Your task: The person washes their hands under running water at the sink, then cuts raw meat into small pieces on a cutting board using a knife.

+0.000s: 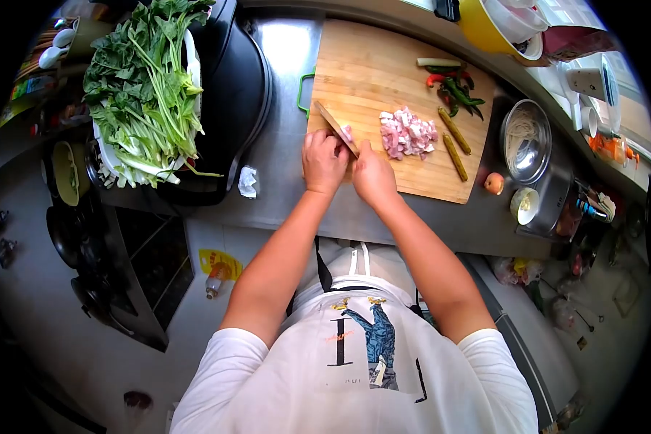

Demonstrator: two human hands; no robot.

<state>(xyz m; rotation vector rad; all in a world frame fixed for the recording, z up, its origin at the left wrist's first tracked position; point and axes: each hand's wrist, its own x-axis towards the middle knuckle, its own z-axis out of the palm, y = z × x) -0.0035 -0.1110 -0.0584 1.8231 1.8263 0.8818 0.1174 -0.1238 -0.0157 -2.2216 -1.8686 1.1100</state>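
My right hand (373,173) is wrapped round the handle of a kitchen knife (331,124), whose blade slants up and left over the wooden cutting board (354,65). Just left of the blade, my left hand (324,160) has its fingers curled down on the board; what lies under them is hidden. A small bit of pink meat (347,133) shows against the blade's right side. Right of my hands sits a pile of diced pink-and-white meat (407,133). Two long olive-green pickled pieces (453,132) lie beyond it, below red and green chili peppers (456,88) and a pale stalk (438,62).
Leafy greens (148,87) heap over a white container beside a black appliance (235,94) on the left. A crumpled white wrapper (247,182) lies near the counter edge. At right are a metal bowl (535,155), an onion-like bulb (494,183) and a small cup (524,205).
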